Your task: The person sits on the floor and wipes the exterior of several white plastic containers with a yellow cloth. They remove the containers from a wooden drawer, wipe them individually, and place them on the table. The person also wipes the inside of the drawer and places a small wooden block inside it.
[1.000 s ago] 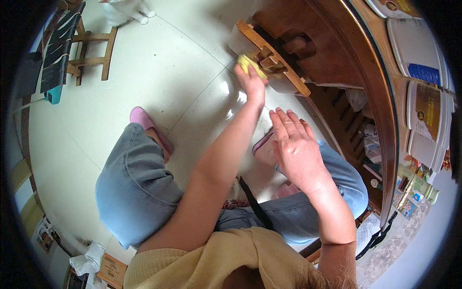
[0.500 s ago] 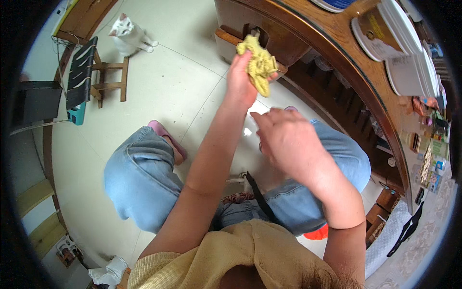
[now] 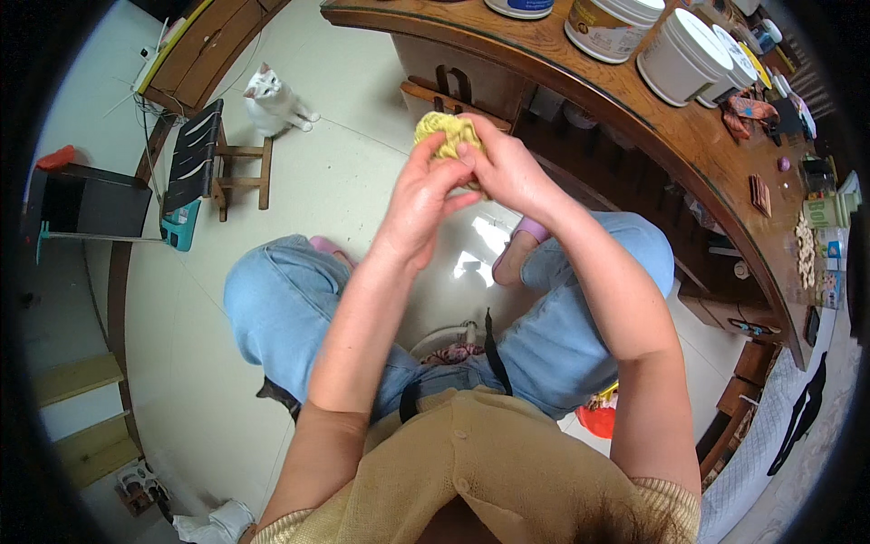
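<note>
A crumpled yellow knitted cloth (image 3: 439,129) is bunched up between my two hands, out in front of my knees. My left hand (image 3: 419,201) grips it from the near left side, with the fingers bent around its lower part. From the right, my right hand (image 3: 515,170) closes on the same bundle, its thumb and fingers meeting close to the left fingertips. Part of the cloth is covered by the fingers, so its full shape cannot be made out.
A wooden desk (image 3: 553,47) curves along the far right, with white tubs (image 3: 684,59) and small items on top. A white cat (image 3: 276,102) sits on the tiled floor beyond a folding stool (image 3: 240,168). A red basin (image 3: 598,419) is by my right thigh.
My right hand, formerly apart and nearer to me, has moved forward onto the yellow cloth. The left hand has turned and drawn the cloth slightly left and nearer. The view has shifted.
</note>
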Action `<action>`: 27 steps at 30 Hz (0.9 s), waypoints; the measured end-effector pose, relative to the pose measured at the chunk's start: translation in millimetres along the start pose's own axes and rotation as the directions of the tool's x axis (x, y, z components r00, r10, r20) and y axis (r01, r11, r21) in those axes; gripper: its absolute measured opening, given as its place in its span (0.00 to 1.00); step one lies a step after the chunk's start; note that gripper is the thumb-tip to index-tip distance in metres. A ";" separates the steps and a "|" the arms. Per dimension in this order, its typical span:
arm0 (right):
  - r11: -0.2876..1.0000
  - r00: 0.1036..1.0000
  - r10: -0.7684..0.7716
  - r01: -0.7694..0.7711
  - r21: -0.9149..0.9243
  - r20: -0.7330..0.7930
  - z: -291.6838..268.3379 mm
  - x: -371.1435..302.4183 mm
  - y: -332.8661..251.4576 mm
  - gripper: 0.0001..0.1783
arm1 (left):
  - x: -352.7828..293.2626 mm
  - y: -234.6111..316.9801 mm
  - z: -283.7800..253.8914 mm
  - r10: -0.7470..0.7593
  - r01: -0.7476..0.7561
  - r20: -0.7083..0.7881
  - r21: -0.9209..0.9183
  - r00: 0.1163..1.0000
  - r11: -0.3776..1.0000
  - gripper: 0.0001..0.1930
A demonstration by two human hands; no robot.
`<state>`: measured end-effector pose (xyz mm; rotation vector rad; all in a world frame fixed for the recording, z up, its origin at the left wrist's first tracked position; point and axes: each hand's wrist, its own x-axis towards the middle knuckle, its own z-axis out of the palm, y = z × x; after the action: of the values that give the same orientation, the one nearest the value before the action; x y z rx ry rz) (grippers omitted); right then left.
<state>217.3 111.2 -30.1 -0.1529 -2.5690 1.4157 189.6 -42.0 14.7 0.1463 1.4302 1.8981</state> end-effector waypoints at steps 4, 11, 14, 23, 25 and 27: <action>0.974 0.997 0.072 -0.075 0.213 0.020 -1.0 5.5 -9.3 0.15 | -13.8 17.9 -6.1 0.065 -0.123 0.176 0.344 0.982 0.931 0.25; 0.989 0.989 0.145 -0.144 0.026 -0.035 -17.6 -12.4 -19.0 0.17 | -7.8 79.6 -18.1 -0.194 -0.279 0.478 0.746 0.856 0.605 0.19; 0.977 0.985 0.172 -0.172 -0.123 -0.013 -38.3 -22.9 -53.9 0.19 | 14.0 82.6 -28.8 -0.044 -0.470 0.605 0.661 0.795 0.584 0.18; 0.920 0.940 0.289 -0.325 -0.218 -0.182 -47.8 7.5 -18.8 0.18 | 45.8 61.3 -46.5 -0.310 -0.610 0.642 0.765 0.701 0.207 0.23; 0.926 0.942 0.291 -0.320 -0.198 -0.165 -40.2 6.8 -31.4 0.17 | 50.1 61.4 -43.8 -0.255 -0.636 0.678 0.735 0.690 0.235 0.24; 0.942 0.963 0.226 -0.255 -0.219 -0.148 -35.5 -5.2 -34.3 0.16 | 53.6 65.5 -36.4 -0.316 -0.639 0.662 0.746 0.679 0.190 0.24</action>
<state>230.7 121.1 16.7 -0.5906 -2.6798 1.1232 101.1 -44.4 40.4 1.6162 1.7927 0.4438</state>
